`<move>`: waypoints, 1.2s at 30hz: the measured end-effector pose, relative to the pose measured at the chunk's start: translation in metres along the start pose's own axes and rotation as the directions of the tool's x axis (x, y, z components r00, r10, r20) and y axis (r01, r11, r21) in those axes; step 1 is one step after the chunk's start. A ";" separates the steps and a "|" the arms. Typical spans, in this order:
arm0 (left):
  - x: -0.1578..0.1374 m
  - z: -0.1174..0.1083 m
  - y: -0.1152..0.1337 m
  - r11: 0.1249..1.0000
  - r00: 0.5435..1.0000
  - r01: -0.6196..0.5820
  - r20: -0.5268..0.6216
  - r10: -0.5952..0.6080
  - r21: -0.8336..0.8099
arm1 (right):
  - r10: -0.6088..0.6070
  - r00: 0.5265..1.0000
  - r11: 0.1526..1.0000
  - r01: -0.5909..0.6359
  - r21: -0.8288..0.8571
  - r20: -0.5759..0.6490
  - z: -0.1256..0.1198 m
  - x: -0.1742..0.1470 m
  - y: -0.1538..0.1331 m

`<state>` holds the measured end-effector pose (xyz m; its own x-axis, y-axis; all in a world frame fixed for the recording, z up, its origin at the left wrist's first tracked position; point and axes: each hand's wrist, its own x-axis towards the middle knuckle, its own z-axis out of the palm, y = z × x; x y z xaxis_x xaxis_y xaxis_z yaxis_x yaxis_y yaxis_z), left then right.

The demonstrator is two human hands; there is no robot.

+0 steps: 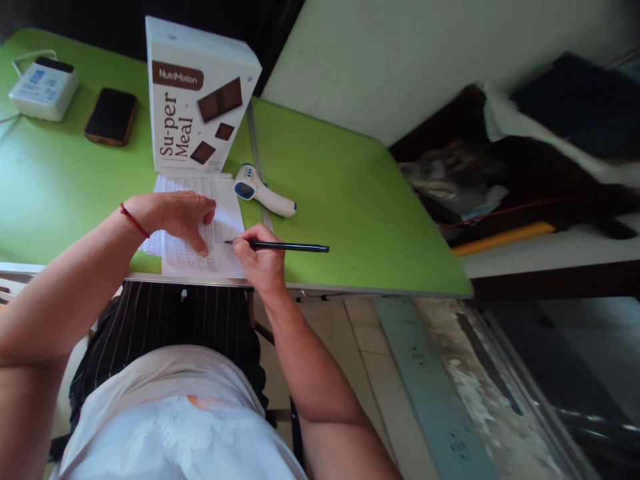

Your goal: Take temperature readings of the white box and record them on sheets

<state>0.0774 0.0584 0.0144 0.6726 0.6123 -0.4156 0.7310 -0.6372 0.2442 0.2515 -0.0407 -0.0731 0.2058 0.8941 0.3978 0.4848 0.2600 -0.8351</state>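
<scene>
Sheets of paper covered in close lines of writing lie near the front edge of the green table. My left hand rests on the top sheet with its fingers spread, a red string around the wrist. In my right hand is a slim black pen, pinched near its tip. The tip points left and meets the sheet or hovers just over it; I cannot tell which. Right behind the papers stands a white box marked "NutriMotion Su-per Meal". A white and blue infrared thermometer lies just beyond my right hand.
On the green table, a dark phone lies left of the box. A white device with cables sits at the far left. Right of the table is a shelf with dark cloth, plastic and a yellow bar.
</scene>
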 end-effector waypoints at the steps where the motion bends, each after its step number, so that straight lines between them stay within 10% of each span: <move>1: 0.000 0.000 0.000 1.000 1.000 -0.004 -0.002 0.004 -0.003 | 0.003 1.000 1.000 -0.003 0.005 0.000 0.000 0.000 0.000; 30: 0.001 0.001 -0.004 1.000 1.000 -0.013 -0.012 0.012 -0.028 | 0.030 0.996 0.998 -0.026 0.052 -0.085 -0.002 -0.001 0.000; 36: 0.003 0.005 -0.005 0.999 1.000 -0.023 -0.020 0.022 -0.049 | -0.124 0.992 0.931 0.114 -0.348 -0.007 -0.021 0.034 -0.004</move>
<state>0.0750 0.0610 0.0075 0.6905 0.6075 -0.3926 0.7203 -0.6273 0.2961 0.2739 -0.0190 -0.0482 0.1501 0.8522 0.5013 0.7705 0.2169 -0.5994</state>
